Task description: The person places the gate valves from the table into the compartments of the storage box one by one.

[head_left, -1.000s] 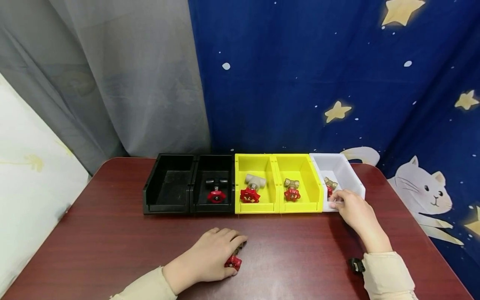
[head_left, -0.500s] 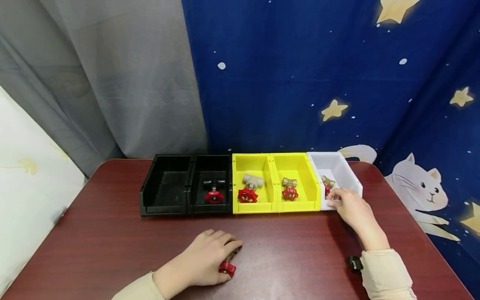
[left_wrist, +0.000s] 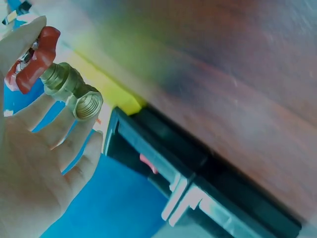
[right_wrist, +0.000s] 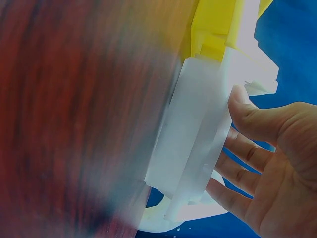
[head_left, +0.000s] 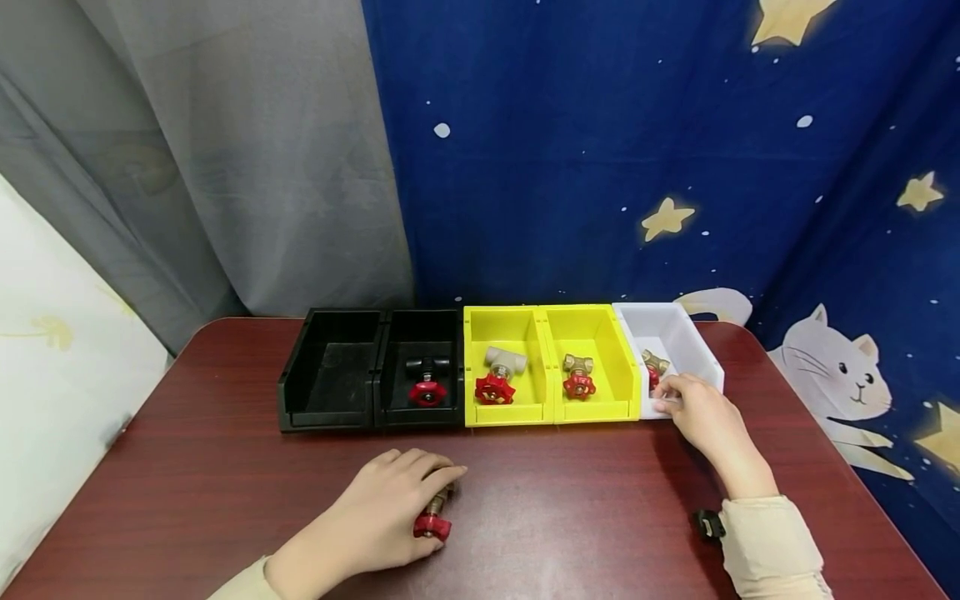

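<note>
My left hand (head_left: 378,512) grips a brass gate valve with a red handwheel (left_wrist: 42,54), low over the table in front of the black bins. The thumb lies against the wheel, and the threaded brass end shows past it in the left wrist view. My right hand (head_left: 705,417) reaches over the front of the white bin (right_wrist: 183,134), its thumb at the rim and its fingers behind the front wall. They look relaxed and spread. Inside that bin, another brass valve (head_left: 656,363) lies by the fingertips; its red wheel is partly hidden, and contact cannot be made out.
Left of the white bin stand two yellow bins, one with a grey valve (head_left: 504,362), the other with a brass valve (head_left: 578,365). Further left, a black bin holds a black valve (head_left: 427,368) beside another black bin (head_left: 333,375). Curtains hang behind the table (head_left: 187,467).
My left hand has moved to the left across the table front with the brass valve in its grip. My right hand stays at the white bin. The head view has shifted slightly.
</note>
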`<action>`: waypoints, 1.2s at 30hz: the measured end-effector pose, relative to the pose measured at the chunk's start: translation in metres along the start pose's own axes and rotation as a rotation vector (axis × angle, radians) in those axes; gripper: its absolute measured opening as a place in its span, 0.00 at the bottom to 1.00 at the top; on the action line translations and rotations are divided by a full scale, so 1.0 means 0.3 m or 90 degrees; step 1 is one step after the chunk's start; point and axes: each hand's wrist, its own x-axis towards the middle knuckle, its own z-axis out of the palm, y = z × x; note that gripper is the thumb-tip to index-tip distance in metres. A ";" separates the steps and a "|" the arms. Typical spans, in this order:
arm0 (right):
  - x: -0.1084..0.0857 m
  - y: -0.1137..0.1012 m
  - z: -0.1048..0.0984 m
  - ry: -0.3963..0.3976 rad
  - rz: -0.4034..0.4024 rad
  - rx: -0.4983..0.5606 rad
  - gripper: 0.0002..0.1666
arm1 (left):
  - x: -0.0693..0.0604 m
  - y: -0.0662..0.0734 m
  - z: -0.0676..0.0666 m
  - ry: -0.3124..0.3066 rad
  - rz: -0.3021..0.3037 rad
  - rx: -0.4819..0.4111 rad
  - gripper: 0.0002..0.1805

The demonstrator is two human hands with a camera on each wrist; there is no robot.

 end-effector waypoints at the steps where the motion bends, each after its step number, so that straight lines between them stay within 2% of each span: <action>1: 0.000 0.000 0.000 0.000 0.000 0.000 0.07 | -0.004 -0.005 -0.007 0.006 -0.005 0.001 0.38; 11: 0.005 -0.003 0.003 0.003 -0.002 -0.001 0.07 | -0.053 -0.071 -0.042 0.087 -0.051 0.023 0.41; 20: 0.005 -0.002 0.002 0.007 -0.007 -0.001 0.07 | -0.092 -0.120 -0.061 0.120 -0.079 0.068 0.39; 31: 0.002 -0.002 -0.002 0.001 -0.002 -0.001 0.07 | -0.124 -0.174 -0.075 0.154 -0.097 0.075 0.39; 36: 0.002 -0.003 -0.005 -0.008 0.006 0.002 0.08 | -0.131 -0.205 -0.085 0.179 -0.094 0.079 0.38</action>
